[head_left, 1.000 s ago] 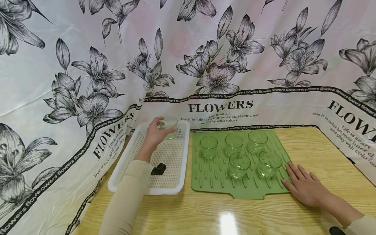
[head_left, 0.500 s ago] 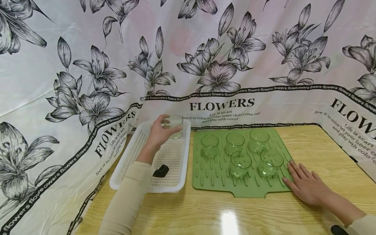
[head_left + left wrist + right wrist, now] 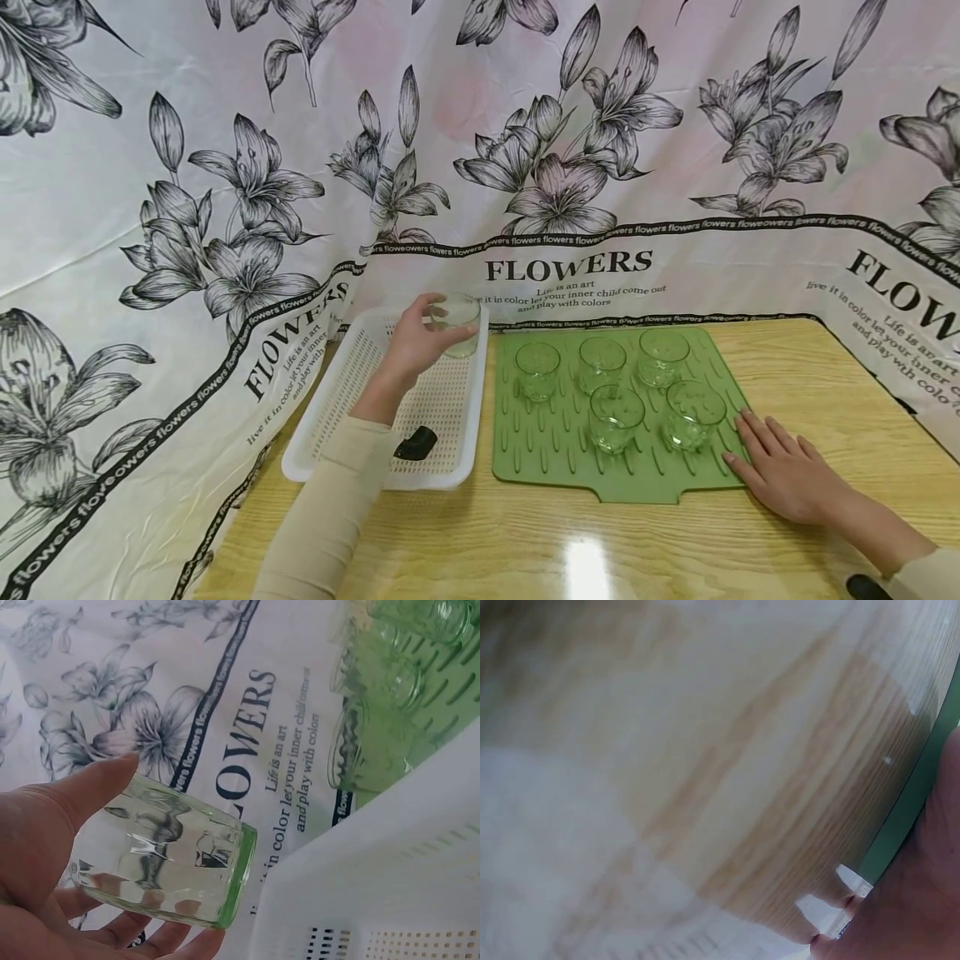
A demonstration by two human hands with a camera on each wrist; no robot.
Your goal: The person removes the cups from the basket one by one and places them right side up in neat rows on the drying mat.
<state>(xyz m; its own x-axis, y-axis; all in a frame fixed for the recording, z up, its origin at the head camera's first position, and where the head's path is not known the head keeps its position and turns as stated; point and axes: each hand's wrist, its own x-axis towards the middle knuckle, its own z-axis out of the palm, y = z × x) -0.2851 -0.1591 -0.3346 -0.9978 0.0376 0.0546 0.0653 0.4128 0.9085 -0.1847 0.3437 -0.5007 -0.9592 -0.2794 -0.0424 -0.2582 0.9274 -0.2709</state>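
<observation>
My left hand (image 3: pixel 414 340) holds a clear drinking glass (image 3: pixel 459 315) above the far right part of the white perforated basket (image 3: pixel 476 417). In the left wrist view the glass (image 3: pixel 169 859) lies tilted between the thumb and the curled fingers, its greenish rim end pointing right. On the green ridged drying mat (image 3: pixel 547 467) stand several similar glasses; the front right one (image 3: pixel 693 417) is the closest to my right hand. That right hand (image 3: pixel 783 467) rests on the table with its fingers straight, fingertips at the mat's right edge.
The basket stands left of the mat on a wood-grain table (image 3: pixel 510 542). Behind both rises a flower-printed cloth (image 3: pixel 420 275), which also runs along the left and right sides. A small black object (image 3: pixel 417 443) shows beside the left sleeve.
My left hand has moved rightward with the glass, from inside the basket's far part toward its right rim. The right hand has kept its place at the mat's edge.
</observation>
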